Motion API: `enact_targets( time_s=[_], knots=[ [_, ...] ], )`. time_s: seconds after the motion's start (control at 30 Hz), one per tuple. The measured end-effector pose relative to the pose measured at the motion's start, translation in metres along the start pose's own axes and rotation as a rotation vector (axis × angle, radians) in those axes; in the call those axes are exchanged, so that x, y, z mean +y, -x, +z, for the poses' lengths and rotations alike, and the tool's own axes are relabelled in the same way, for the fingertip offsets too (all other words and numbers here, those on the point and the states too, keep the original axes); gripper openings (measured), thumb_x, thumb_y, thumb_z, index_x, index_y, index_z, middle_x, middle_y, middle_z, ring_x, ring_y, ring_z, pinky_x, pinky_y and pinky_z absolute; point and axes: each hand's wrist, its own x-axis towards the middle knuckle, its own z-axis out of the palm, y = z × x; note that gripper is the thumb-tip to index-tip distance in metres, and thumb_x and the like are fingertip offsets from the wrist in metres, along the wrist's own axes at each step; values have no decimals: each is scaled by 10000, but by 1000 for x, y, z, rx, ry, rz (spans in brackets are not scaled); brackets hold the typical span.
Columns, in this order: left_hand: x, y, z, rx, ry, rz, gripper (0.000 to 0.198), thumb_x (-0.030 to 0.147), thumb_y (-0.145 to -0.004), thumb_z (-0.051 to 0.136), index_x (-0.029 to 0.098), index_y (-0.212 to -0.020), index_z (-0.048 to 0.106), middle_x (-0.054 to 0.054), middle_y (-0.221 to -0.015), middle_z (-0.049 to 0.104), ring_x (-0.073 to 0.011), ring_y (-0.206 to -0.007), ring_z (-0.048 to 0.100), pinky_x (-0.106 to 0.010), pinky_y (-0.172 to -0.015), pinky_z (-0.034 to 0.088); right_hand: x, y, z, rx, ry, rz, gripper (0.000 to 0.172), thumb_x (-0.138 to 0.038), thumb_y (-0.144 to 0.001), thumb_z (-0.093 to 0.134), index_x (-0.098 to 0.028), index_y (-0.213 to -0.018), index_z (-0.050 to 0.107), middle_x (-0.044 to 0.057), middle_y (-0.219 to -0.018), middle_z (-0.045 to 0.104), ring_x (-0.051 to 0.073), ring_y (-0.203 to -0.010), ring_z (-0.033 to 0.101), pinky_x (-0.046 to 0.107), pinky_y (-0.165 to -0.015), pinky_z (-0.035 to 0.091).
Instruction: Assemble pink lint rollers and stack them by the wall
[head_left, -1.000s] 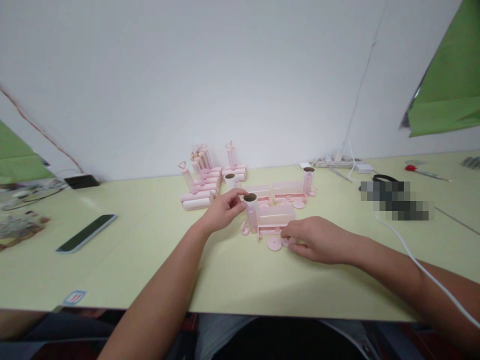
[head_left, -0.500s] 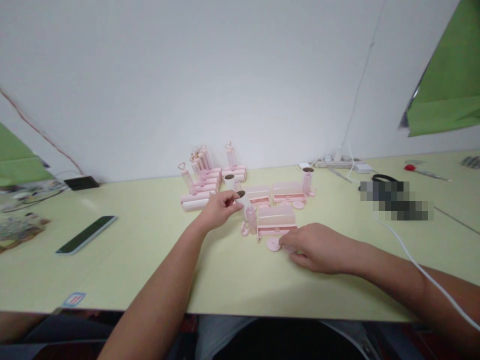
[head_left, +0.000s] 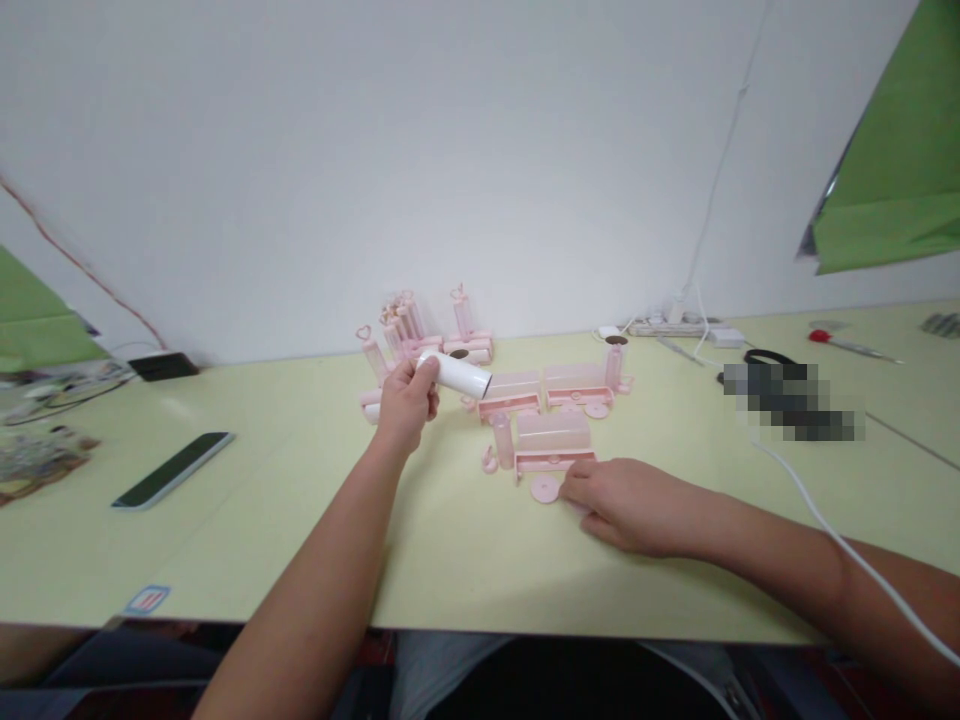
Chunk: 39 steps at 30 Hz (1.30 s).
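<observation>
A white lint-roller refill [head_left: 459, 374] is gripped at one end by my left hand [head_left: 407, 403], tilted in the air with its open end to the right. My right hand [head_left: 619, 503] rests low on the table, fingertips pinched on a pink round cap mostly hidden beneath them. Beside those fingers lies another pink round cap [head_left: 544, 488]. Just behind are a pink tray-like part [head_left: 555, 461] and a translucent cover [head_left: 553, 432]. A pink handle [head_left: 503, 441] stands upright to the left, near a small pink hook-like piece [head_left: 489, 459].
Several pink lint rollers [head_left: 405, 325] with upright handles stand by the wall at back left. More loose parts, including a pink tray [head_left: 579, 397], sit behind my hands. A dark flat device [head_left: 174, 470] lies left. A power strip [head_left: 660, 326] and white cable [head_left: 817, 510] are right.
My left hand has lifted the refill from beside the upright handle, moving left and up and tipping it nearly horizontal. My right hand has barely shifted at the caps.
</observation>
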Motion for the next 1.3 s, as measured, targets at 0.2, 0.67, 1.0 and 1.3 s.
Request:
enact_targets(
  time_s=[0.2,0.67,1.0,1.3],
  knots=[
    [6,7,4,-117,100,-15,382,544,-829,598,172,-870,527,76,-525,455,-66,-345,429,-169,-292,265,-3,1,-2,-19,5,4,161,-212,-852,535,-164,-967,636,113,-981,672,242,-865,645,302,-712,417],
    [10,21,13,-252,202,4,371,502,-808,648,155,-909,564,62,-501,502,-82,-349,464,-161,-291,291,-9,4,-4,-34,58,-34,137,-253,-776,581,-195,-897,607,65,-905,655,207,-735,609,291,-597,328],
    [21,27,16,-258,317,30,417,483,-804,662,113,-991,618,62,-464,490,-83,-328,452,-162,-277,298,-6,-1,-4,290,-251,-189,156,-139,-751,599,-200,-882,541,24,-867,556,159,-739,532,276,-648,402],
    [20,48,29,-401,300,65,328,450,-820,686,146,-809,564,34,-550,554,-79,-385,501,-162,-306,342,-2,-5,11,1021,-741,-157,372,-146,-791,689,-254,-1107,525,35,-995,513,166,-827,541,323,-732,492]
  ],
)
